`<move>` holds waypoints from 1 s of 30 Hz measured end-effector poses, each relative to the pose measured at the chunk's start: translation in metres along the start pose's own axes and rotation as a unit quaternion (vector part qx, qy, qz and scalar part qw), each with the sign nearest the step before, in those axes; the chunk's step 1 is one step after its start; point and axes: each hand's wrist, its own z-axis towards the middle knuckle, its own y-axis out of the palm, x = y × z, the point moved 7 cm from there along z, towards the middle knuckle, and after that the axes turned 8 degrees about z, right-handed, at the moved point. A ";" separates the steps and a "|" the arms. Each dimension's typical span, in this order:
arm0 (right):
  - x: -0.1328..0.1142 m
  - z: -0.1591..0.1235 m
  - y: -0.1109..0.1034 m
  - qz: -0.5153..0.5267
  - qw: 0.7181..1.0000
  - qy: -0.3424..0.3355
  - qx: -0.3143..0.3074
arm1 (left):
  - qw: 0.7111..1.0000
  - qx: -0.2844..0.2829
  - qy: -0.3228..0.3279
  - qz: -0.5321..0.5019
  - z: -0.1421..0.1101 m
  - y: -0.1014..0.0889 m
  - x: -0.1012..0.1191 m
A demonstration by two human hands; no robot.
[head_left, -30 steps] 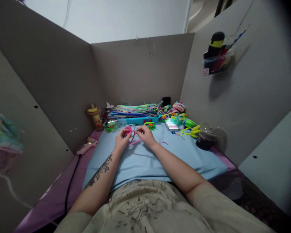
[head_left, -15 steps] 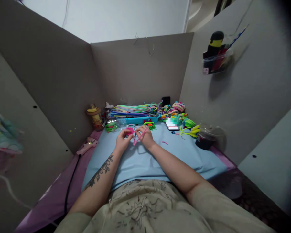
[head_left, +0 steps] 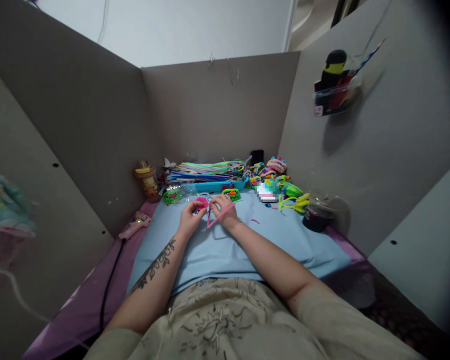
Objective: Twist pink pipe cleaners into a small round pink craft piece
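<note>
My left hand pinches a small bright pink fuzzy piece over the light blue mat. My right hand is close beside it, fingers closed on a pink pipe cleaner that bends in a V below the two hands and joins the pink piece. Both forearms reach out from my lap; the left one has a tattoo.
A blue tray of coloured pipe cleaners lies at the back, with small finished craft pieces to its right. A glue gun with a black cord lies left, a yellow jar behind it, a dark domed cup right. Cardboard walls surround the desk.
The pink pipe cleaner's free end has swung from lying flat under the hands to sticking out to the right. My right hand's fingers shifted slightly; my left hand stayed put.
</note>
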 end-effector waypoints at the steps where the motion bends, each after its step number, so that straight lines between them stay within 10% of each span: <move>1: 0.000 0.000 0.001 0.004 1.000 0.000 0.000 | 1.000 0.002 0.001 0.003 0.000 0.000 0.000; 30: 0.011 0.000 0.002 0.102 0.990 0.096 0.008 | 0.999 -0.021 0.001 0.026 -0.004 0.003 0.012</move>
